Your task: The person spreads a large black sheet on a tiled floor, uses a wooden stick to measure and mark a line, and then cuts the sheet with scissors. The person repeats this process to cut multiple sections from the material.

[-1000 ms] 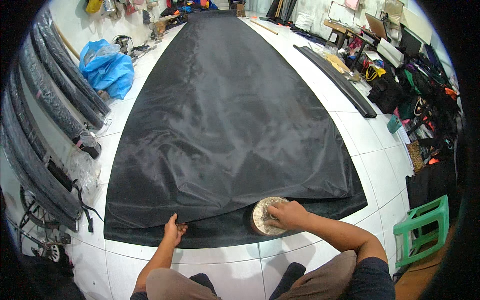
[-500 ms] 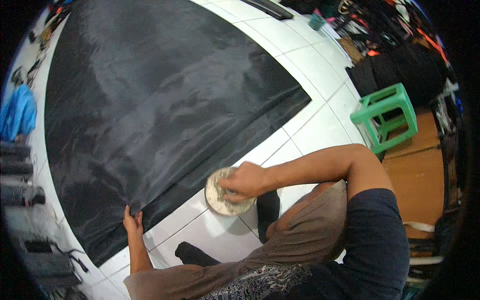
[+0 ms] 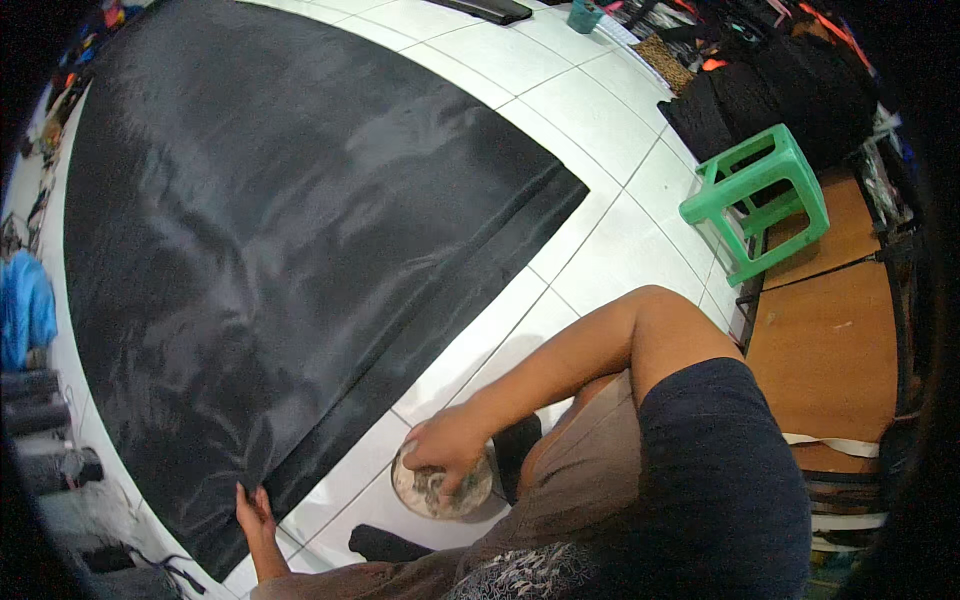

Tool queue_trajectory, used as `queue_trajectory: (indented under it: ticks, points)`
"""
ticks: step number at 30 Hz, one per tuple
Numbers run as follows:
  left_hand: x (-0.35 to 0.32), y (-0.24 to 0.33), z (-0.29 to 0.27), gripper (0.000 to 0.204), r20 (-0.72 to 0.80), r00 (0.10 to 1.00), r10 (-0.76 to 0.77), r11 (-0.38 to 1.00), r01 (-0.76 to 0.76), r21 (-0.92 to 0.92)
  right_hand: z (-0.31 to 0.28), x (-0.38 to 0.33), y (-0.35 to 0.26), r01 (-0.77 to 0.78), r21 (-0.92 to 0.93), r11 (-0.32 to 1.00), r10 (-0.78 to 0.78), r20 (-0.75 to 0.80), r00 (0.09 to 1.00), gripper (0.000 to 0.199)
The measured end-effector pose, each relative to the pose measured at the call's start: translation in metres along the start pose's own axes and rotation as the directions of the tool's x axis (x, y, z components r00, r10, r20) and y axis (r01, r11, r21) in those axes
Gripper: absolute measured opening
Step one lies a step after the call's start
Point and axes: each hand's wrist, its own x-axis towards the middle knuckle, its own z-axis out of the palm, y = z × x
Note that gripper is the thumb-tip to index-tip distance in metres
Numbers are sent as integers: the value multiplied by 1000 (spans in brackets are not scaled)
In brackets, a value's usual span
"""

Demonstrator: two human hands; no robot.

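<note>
A large black sheet of smooth material (image 3: 300,220) lies spread on the white tiled floor. My left hand (image 3: 256,510) is at its near edge, with fingers stretched out and apart against the material. A round, shallow container (image 3: 481,491) holding a whitish, uneven mass stands on the tiles just off that edge, close to my body. Over it, my right hand (image 3: 450,445) reaches down with bent fingers into the container. The fingers look closed around something greyish, which I cannot make out clearly.
A green plastic stool (image 3: 760,200) stands on the right, beside brown boards (image 3: 825,340). Behind it is a dark heap of material (image 3: 770,95). A blue bundle (image 3: 27,310) and dark rolls (image 3: 45,430) line the left side. My dark-covered foot (image 3: 385,545) is near the container.
My view has shifted, so the sheet and stool sit farther left. The container and right hand appear lower and nearer my body, apart from the sheet's edge. My left hand stays at that edge.
</note>
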Motion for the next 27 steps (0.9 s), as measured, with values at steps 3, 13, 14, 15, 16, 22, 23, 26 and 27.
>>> queue_trajectory:
  ticks: [3,13,14,15,16,22,23,26,27]
  points:
    - [-7,7,1,30,-108,994,18,986,0,167,-56,-19,33,-136,155,979,150,-79,986,57]
    - [14,-30,-40,37,-218,886,409,747,-188,637,-108,-133,172,-814,-60,578,506,-757,414,42]
    - [19,-33,-50,37,-208,905,370,725,-142,674,-99,-143,178,-823,-50,566,489,-783,384,46]
    - [24,-35,-62,37,-205,921,332,701,-95,707,-93,-150,185,-828,-45,558,467,-808,359,50]
    - [21,-34,-60,39,-201,936,290,666,-46,744,-85,-156,190,-862,-29,505,480,-821,309,54]
    - [15,-56,-90,33,425,709,562,135,-586,799,-65,-183,208,-960,31,279,567,-812,139,71]
    - [15,-56,-93,34,559,639,529,11,-664,748,-63,-185,210,-964,64,258,613,-782,112,72]
    - [17,-62,-81,34,137,828,544,361,-379,852,-56,-193,213,-967,87,239,669,-737,99,74]
    - [18,-63,-73,34,19,854,520,448,-292,845,-54,-195,214,-966,87,242,666,-739,100,74]
